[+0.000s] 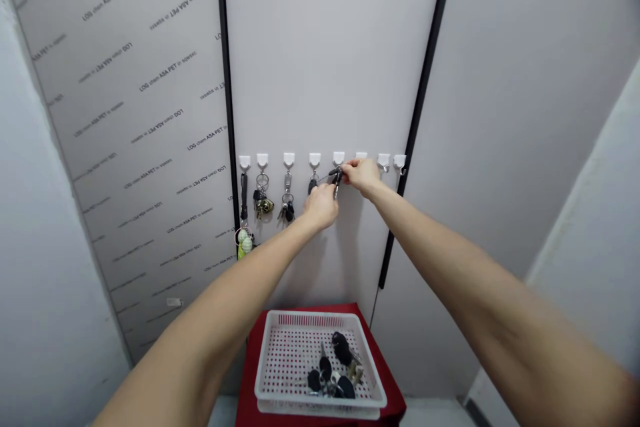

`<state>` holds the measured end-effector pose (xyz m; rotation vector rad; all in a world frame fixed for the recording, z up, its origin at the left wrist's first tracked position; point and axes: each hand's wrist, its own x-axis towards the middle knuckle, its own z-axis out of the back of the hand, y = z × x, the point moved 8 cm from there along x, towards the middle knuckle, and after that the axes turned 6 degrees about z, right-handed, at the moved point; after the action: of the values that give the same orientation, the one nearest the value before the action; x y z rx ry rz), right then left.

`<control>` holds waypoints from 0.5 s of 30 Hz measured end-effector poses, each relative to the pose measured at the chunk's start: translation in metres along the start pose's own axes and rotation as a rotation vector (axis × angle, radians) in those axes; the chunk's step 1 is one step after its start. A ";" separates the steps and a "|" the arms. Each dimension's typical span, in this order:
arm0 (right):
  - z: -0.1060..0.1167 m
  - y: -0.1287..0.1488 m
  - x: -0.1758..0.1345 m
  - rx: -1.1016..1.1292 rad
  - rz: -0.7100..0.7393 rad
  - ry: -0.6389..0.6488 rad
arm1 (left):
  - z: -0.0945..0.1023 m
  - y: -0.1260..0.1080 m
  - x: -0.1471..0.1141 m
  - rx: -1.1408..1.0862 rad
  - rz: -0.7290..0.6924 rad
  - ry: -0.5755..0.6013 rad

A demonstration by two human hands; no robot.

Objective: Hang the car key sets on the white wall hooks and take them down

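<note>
My left hand and my right hand meet just below a white wall hook. Between their closed fingers is a small bunch of dark keys, held against the wall. Whether its ring is on the hook is too small to make out. A dark key hangs from the hook to the left, partly behind my left hand. Farther left hang more sets: keys on a silver clip, keys with a brass-coloured piece, and a black strap with a green charm.
Two bare hooks are at the right end of the row; my right hand partly covers another. Below, a white perforated basket holds several loose keys on a red-covered stand. Black strips edge the wall panel.
</note>
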<state>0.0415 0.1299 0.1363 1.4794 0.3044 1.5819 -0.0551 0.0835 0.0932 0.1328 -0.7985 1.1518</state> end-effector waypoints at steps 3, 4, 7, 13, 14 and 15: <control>-0.003 -0.003 0.003 -0.079 0.011 -0.002 | 0.000 0.002 -0.001 -0.006 -0.007 -0.001; -0.003 -0.005 0.003 -0.112 0.001 0.003 | 0.000 0.002 -0.002 -0.014 -0.008 0.004; -0.003 -0.011 -0.001 -0.175 -0.033 0.023 | -0.001 0.002 -0.011 -0.049 -0.010 0.029; 0.011 -0.025 -0.045 -0.211 0.127 -0.051 | -0.024 0.016 -0.065 -0.153 0.027 0.150; 0.008 -0.035 -0.062 -0.221 0.131 -0.005 | -0.034 0.022 -0.080 -0.172 0.036 0.184; 0.001 -0.047 -0.083 -0.235 0.116 0.077 | -0.045 0.028 -0.097 -0.189 0.048 0.223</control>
<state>0.0514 0.0939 0.0486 1.2757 0.0733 1.7067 -0.0732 0.0427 -0.0081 -0.1706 -0.7103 1.1081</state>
